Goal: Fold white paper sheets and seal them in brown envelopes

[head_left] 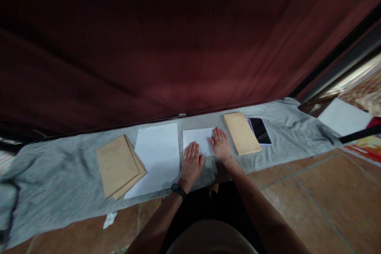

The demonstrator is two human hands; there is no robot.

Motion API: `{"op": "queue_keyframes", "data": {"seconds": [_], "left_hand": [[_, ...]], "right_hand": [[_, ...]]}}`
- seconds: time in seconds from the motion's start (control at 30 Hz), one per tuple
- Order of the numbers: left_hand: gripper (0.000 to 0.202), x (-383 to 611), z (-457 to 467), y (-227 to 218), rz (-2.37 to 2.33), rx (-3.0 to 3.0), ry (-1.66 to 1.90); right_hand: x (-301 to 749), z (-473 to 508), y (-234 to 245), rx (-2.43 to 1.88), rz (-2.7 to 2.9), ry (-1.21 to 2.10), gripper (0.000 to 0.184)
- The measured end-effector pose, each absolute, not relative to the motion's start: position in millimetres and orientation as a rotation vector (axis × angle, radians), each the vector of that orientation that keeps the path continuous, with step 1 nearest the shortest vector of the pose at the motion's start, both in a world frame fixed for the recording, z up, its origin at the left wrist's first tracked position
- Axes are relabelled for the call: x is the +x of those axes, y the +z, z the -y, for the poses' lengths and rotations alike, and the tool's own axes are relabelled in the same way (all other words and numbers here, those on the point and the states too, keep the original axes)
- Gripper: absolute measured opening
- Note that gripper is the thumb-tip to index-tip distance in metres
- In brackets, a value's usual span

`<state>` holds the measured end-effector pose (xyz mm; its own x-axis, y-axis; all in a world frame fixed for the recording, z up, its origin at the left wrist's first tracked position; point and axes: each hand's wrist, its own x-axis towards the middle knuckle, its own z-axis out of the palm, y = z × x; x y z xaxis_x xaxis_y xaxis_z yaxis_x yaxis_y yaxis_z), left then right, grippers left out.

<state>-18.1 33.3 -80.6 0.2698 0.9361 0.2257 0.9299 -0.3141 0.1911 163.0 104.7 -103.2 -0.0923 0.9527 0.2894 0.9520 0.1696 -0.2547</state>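
My left hand (191,161) lies flat with fingers stretched out, resting on the lower left corner of a small folded white paper (197,136). My right hand (220,143) is also flat and open, pressing the paper's right edge. The paper sits on a grey cloth (59,174) spread along the floor. A black band circles my left wrist. Neither hand holds anything.
A larger white sheet (156,154) lies left of the hands, then a stack of brown envelopes (119,164). Right of the hands are another brown envelope (241,133) and a dark phone (260,130). A dark red curtain (178,39) hangs behind. Tiled floor (312,190) surrounds me.
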Motion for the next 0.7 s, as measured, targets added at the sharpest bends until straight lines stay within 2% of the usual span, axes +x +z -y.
{"op": "queue_keyframes", "data": {"seconds": [0.7], "left_hand": [[0.055,-21.1,-34.0,-77.2,-1.846,2.496,0.439]], "right_hand": [[171.1,-75.0,-107.4,-1.814,1.994,-0.083,0.061]]}}
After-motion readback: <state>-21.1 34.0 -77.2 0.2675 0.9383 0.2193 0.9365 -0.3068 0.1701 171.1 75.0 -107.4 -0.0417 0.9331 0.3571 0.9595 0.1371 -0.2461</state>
